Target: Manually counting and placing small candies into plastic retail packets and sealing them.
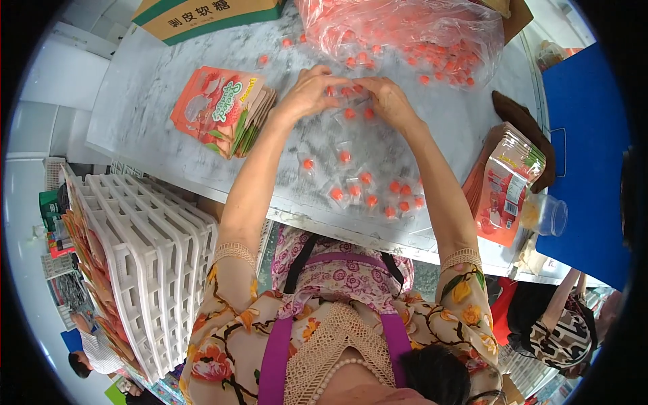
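Note:
Small red candies in clear wrappers lie loose on the marbled table, and both my hands are among them near the middle. My left hand (311, 93) has its fingers spread apart at the left side of a small row of wrapped candies (345, 90). From the right, my right hand (391, 103) reaches to the same row, its index finger stretched left and its other fingertips partly hidden. Two more candies (349, 113) sit just below, between the hands. Closer to me lies a looser group of wrapped candies (371, 200).
A large clear bag of candies (445, 61) spreads over the far side, beside a carton (209, 17). Printed pouches (219, 108) are stacked left; more pouches (503, 182) lie right, near a clear plastic jar (553, 215) and blue bin (587, 155). White crates (155, 263) stand lower left.

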### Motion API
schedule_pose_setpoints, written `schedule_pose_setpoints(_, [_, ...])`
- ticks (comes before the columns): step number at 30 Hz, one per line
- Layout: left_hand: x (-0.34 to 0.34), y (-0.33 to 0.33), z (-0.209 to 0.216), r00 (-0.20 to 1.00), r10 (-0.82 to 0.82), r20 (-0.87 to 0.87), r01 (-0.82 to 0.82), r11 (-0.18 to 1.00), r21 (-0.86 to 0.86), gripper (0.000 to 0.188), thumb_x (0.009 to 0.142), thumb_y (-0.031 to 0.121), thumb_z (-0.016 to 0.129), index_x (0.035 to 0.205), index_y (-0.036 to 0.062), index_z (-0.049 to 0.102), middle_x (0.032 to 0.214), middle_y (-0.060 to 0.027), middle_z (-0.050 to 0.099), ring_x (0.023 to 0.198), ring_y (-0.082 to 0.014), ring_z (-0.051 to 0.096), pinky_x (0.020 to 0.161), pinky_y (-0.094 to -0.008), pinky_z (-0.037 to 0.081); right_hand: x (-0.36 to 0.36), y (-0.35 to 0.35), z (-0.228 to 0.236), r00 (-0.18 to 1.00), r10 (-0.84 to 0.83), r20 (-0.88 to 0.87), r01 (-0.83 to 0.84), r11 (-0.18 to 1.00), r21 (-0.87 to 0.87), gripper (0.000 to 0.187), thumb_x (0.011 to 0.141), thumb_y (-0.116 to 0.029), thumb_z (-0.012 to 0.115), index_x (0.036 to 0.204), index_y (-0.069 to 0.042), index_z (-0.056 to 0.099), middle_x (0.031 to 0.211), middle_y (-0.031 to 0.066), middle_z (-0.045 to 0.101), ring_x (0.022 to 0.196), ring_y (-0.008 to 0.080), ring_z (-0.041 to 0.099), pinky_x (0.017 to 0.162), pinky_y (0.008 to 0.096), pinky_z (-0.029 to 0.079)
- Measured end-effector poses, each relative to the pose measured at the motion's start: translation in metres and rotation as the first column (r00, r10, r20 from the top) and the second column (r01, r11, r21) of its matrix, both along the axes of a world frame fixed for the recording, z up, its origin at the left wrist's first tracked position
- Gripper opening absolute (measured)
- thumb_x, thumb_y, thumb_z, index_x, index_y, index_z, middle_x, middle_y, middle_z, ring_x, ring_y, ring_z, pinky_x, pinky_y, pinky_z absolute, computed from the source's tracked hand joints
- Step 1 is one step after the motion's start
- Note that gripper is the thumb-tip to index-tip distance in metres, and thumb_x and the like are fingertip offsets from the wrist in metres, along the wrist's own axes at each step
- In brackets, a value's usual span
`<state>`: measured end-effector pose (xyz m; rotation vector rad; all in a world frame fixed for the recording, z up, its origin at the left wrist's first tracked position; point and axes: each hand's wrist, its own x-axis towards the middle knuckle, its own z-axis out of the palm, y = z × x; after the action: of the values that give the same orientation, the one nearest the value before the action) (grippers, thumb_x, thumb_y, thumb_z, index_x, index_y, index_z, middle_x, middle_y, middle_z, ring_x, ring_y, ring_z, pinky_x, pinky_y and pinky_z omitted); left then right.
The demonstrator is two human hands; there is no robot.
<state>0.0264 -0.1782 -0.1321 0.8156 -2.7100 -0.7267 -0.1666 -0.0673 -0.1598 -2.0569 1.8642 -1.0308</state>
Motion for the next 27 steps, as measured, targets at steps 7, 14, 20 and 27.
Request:
schedule_pose_setpoints(7, [-0.008,-0.006,-0.005,0.996,-0.067,0.064,0.066,0.998,0.021,0.053,0.072,0.021,0.082,0.122,0.0195,0.066,0.115,-0.0137,0.057,0.103,-0.0317,0.057,0.089,-0.0401,0.048,-0.002,0.008,0.001,0.995,-0.008,0.097,-0.001,0.995,0.097,0.035,0.083,0.007,0.050,0.111,-0.005,0.067,0.109,0.0156,0.068,0.101,0.0330,0.063,0.091,0.0400,0.049])
schedule_pose_setpoints(14, [-0.014,-0.001,-0.006,1.000,0.020,0.007,-0.020,1.000,0.013,0.038,0.073,0.022,0.079,0.109,0.0140,0.071,0.108,-0.0133,0.062,0.105,-0.0344,0.057,0.094,-0.0408,0.047,0.004,0.010,0.006,0.999,0.036,-0.007,-0.036,0.999,0.022,0.030,0.086,0.003,0.052,0.111,-0.005,0.067,0.110,0.0151,0.067,0.101,0.0347,0.062,0.090,0.0408,0.049])
schedule_pose_setpoints(20, [0.003,-0.018,0.000,0.999,0.022,0.047,-0.022,1.000,-0.009,0.040,0.077,0.028,0.076,0.112,0.0102,0.070,0.107,-0.0181,0.064,0.103,-0.0327,0.061,0.092,-0.0398,0.048,-0.001,0.014,-0.003,0.996,-0.038,0.085,0.037,0.999,0.013,0.027,0.085,-0.002,0.057,0.110,-0.005,0.068,0.108,0.0160,0.068,0.098,0.0344,0.062,0.090,0.0406,0.049])
schedule_pose_setpoints(27, [0.035,-0.030,0.008,0.995,0.095,-0.015,-0.085,0.937,0.340,0.045,0.080,0.018,0.074,0.124,0.0138,0.065,0.117,-0.0088,0.057,0.096,-0.0192,0.056,0.084,-0.0286,0.048,0.002,0.018,0.005,0.989,-0.055,0.140,0.045,0.996,0.075,0.025,0.087,-0.007,0.061,0.111,-0.004,0.067,0.110,0.0157,0.067,0.097,0.0337,0.064,0.085,0.0386,0.051])
